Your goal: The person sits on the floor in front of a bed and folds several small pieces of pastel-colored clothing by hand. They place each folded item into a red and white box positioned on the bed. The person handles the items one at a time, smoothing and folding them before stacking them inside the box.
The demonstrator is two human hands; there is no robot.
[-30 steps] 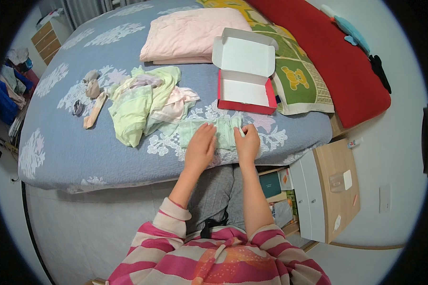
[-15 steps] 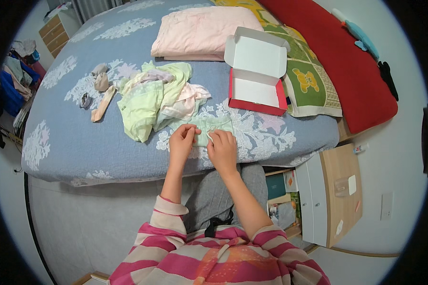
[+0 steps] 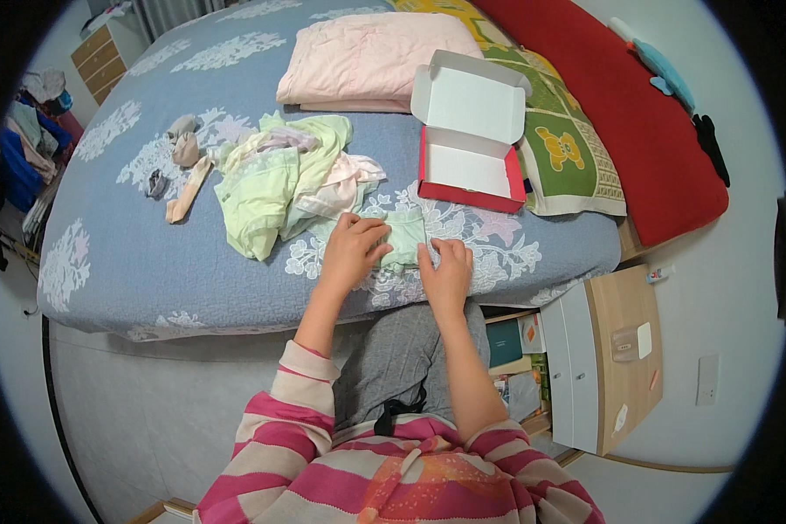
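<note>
A small mint-green garment (image 3: 404,237) lies flat on the bed near its front edge, between my two hands. My left hand (image 3: 355,251) rests at its left side, fingers apart and reaching over the cloth. At the garment's right edge is my right hand (image 3: 448,272), with thumb and fingers apart and the fingertips by the edge. Neither hand grips anything. Just left of them sits a loose heap of thin clothes (image 3: 258,196) in pale yellow-green, pink and lilac.
An open red box (image 3: 472,197) with white inside stands beyond my right hand. Behind it are a folded pink quilt (image 3: 358,61) and a green bear-patterned pillow cover (image 3: 576,175). Rolled socks (image 3: 184,150) lie far left. A wooden-topped cabinet (image 3: 629,349) stands at right.
My hands have moved apart, the right one to the right. They pinched the garment near its middle before; now the fingers are loosened and the garment lies flatter, shifted slightly right.
</note>
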